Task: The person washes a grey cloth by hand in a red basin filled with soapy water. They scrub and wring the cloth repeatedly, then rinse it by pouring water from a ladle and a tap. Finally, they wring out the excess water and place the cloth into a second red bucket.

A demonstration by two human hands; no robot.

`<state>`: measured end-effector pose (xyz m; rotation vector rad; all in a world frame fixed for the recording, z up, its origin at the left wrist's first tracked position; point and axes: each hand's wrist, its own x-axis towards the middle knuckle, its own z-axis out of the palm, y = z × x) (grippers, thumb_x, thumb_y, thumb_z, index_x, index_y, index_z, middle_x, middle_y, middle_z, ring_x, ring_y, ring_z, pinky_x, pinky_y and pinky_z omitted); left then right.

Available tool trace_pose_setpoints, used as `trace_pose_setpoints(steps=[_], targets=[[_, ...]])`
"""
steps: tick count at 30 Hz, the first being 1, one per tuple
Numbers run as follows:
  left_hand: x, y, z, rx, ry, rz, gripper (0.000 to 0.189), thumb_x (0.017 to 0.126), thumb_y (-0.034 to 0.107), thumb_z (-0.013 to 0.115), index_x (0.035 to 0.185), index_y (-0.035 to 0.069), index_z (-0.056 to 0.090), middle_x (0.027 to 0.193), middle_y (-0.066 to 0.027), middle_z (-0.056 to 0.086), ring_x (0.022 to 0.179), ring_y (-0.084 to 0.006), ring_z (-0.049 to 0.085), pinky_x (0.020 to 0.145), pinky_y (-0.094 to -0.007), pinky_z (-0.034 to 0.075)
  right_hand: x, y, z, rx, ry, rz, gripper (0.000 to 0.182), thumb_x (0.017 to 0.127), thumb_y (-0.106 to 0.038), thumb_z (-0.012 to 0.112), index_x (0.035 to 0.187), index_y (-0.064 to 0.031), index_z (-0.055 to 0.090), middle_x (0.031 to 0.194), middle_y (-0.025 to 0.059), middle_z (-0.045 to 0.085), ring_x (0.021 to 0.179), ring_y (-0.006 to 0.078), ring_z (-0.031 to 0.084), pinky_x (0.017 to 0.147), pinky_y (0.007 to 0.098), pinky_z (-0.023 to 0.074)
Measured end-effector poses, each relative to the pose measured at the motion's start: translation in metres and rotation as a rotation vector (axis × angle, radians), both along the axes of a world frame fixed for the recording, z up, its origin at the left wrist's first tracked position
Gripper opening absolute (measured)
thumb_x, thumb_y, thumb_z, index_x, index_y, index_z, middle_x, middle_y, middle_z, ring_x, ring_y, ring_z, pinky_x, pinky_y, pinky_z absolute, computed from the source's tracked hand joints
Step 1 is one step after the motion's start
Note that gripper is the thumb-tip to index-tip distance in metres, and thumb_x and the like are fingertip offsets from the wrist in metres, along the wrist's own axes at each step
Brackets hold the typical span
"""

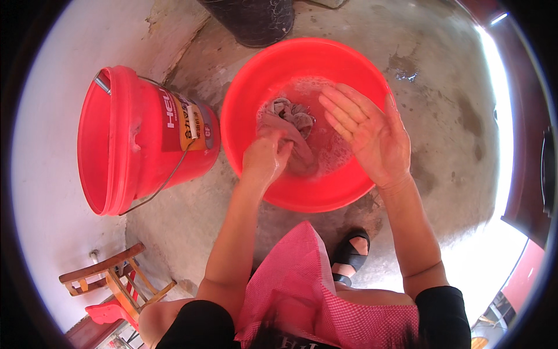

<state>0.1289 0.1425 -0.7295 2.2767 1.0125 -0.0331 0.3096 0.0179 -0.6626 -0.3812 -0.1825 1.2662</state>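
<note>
A round red plastic basin [305,196] stands on the floor before me, with sudsy water [333,150] inside. A wet greyish cloth [296,152] lies bunched in the water, towards the basin's left side. My left hand [267,155] is closed on the near left part of this cloth, its back turned up. Over the right side of the basin I hold my right hand [370,131] with the palm up and the fingers stretched. It is wet and holds nothing. Part of the cloth under my left hand is hidden.
A large red plastic bucket [148,139] with a wire handle stands left of the basin, near the white wall [56,174]. Beyond the basin is a dark bucket-like container [257,19]. A wooden stool [117,279] is at the lower left. The concrete floor [444,131] has wet patches.
</note>
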Motion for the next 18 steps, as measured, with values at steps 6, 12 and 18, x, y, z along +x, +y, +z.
trace_pose_setpoints(steps=[6,12,18], targets=[[0.048,-0.021,0.058,-0.239,-0.805,0.215,0.019,0.072,-0.001,0.068,0.09,0.004,0.065,0.082,-0.0018,0.054,0.069,-0.0092,0.046,0.061,-0.0212,0.039,-0.001,-0.004,0.007,-0.051,-0.019,-0.018,0.065,0.096,-0.045,0.025,0.134,0.0075,0.028,0.138,0.0235,0.034,0.129,0.0316,0.034,0.107,0.0381,0.0252],[0.069,-0.032,0.054,-0.168,-0.867,0.224,0.014,0.072,0.0,0.068,0.085,0.003,0.064,0.078,-0.0009,0.052,0.066,-0.0096,0.045,0.059,-0.0222,0.038,-0.006,-0.005,0.011,-0.042,-0.146,-0.039,0.064,0.096,-0.045,0.026,0.135,0.0056,0.027,0.139,0.0217,0.032,0.13,0.0292,0.032,0.107,0.0369,0.0244],[0.077,-0.033,0.051,-0.29,-0.943,0.341,0.006,0.074,0.0,0.067,0.079,0.001,0.063,0.075,-0.0007,0.052,0.067,-0.0091,0.046,0.06,-0.0223,0.038,-0.003,-0.008,0.013,-0.041,-0.204,-0.08,0.066,0.095,-0.046,0.027,0.138,0.0039,0.021,0.143,0.0219,0.024,0.134,0.0307,0.024,0.109,0.0395,0.0208]])
